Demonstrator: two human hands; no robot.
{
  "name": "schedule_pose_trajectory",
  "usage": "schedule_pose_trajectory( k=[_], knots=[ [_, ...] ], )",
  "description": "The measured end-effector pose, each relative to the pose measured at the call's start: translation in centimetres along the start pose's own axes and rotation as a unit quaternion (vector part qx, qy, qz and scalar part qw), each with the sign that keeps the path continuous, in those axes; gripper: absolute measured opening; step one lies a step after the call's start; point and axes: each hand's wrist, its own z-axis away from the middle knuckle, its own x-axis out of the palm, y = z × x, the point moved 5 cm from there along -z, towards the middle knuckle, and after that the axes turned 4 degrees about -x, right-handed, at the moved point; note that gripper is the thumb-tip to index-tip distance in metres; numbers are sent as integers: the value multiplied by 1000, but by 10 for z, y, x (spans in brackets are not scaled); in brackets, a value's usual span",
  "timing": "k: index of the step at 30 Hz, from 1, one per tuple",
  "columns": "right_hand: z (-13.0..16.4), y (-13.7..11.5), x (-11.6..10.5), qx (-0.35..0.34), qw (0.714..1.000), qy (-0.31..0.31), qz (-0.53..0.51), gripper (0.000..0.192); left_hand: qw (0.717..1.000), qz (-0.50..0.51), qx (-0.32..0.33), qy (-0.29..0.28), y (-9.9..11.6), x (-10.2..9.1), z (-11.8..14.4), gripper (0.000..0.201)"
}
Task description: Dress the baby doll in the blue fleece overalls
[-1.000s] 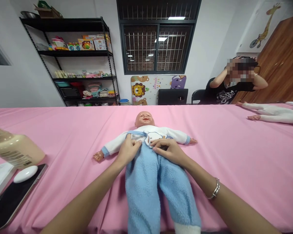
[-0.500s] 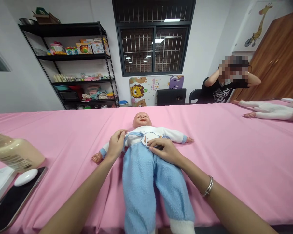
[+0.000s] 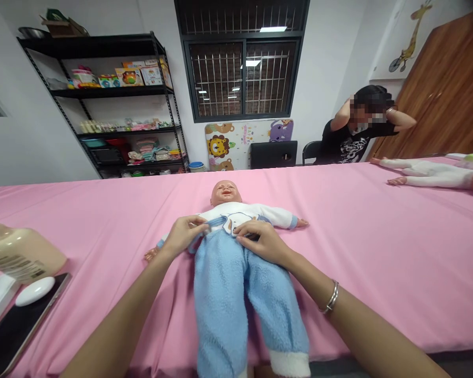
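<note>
A baby doll (image 3: 226,193) lies on its back in the middle of the pink-covered table (image 3: 378,247), head away from me. It wears a white shirt (image 3: 240,211) with blue trim and fluffy light-blue trousers (image 3: 236,294). My left hand (image 3: 183,236) pinches the blue hem of the shirt at the doll's left side. My right hand (image 3: 260,242) presses on the doll's belly at the trouser waistband, fingers curled into the cloth. A silver bracelet (image 3: 328,299) sits on my right wrist.
At the left edge stand a beige bottle (image 3: 21,253), a white oval object (image 3: 34,290) on a dark tablet (image 3: 11,328), and a white box. A second doll (image 3: 425,173) lies far right. A seated person (image 3: 357,134) is beyond the table; black shelves (image 3: 114,94) line the wall.
My left hand went out from the waistband to the doll's side, then came back in with the shirt hem pinched. The right hand stayed on the belly. The view drifted slightly.
</note>
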Motion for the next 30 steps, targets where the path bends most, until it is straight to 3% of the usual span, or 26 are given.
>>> schedule_pose_trajectory(
  k=[2,4,7,9,13,19,23,26,30],
  knots=[
    [0,-5,0,-34,999,14,36,9,988,-36,34,148,6,-18,3,20],
    [1,-11,2,-74,994,23,72,8,970,-10,24,240,8,-27,7,20],
    [2,-17,3,-106,988,25,109,8,953,39,5,301,9,-27,13,21],
    [3,-19,4,-106,986,24,123,8,949,-11,26,314,14,-24,16,19],
    [2,-17,4,-99,986,17,134,9,930,-194,19,312,16,-24,18,6],
    [2,-14,5,-85,987,17,134,8,905,-359,-2,230,4,-26,7,30],
    [2,-12,6,-74,989,13,127,8,938,-277,-13,210,-1,-28,3,52],
    [2,-11,6,-68,990,13,123,8,958,-197,26,207,5,-25,5,39],
    [2,-10,6,-57,991,7,118,8,981,-166,63,85,5,5,4,35]
  ],
)
